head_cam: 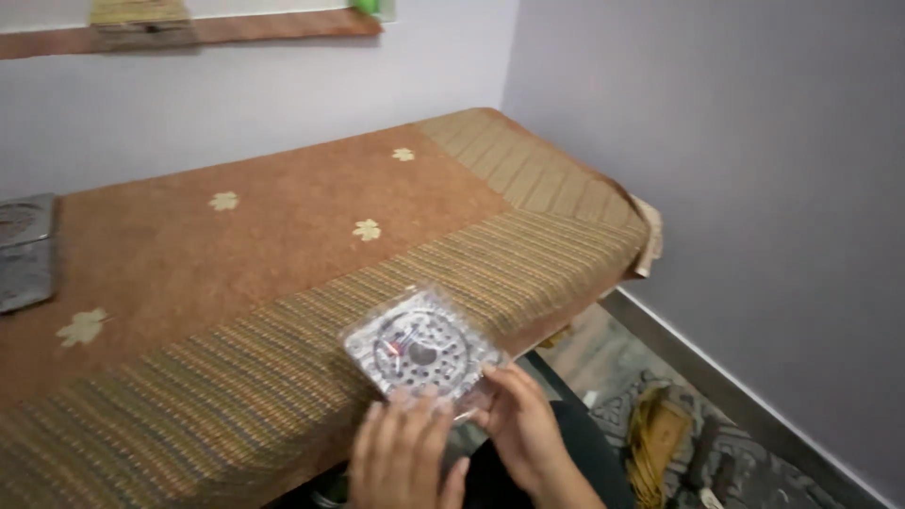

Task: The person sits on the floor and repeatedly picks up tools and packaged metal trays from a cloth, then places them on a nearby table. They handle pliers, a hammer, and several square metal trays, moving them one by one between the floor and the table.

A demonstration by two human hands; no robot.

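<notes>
A square clear plastic packet (419,351) with a round perforated metal disc inside rests at the front edge of the cloth-covered table (283,245). My left hand (401,459) grips the packet's near edge from below with the fingers spread along it. My right hand (528,426) pinches the packet's near right corner. Both hands are low in the head view, just off the table's edge.
The brown cloth has pale leaf prints and a striped border. A flat dark metal square (24,250) lies at the far left of the table. Lilac walls close in behind and to the right. A patterned mat (679,438) lies on the floor at the lower right.
</notes>
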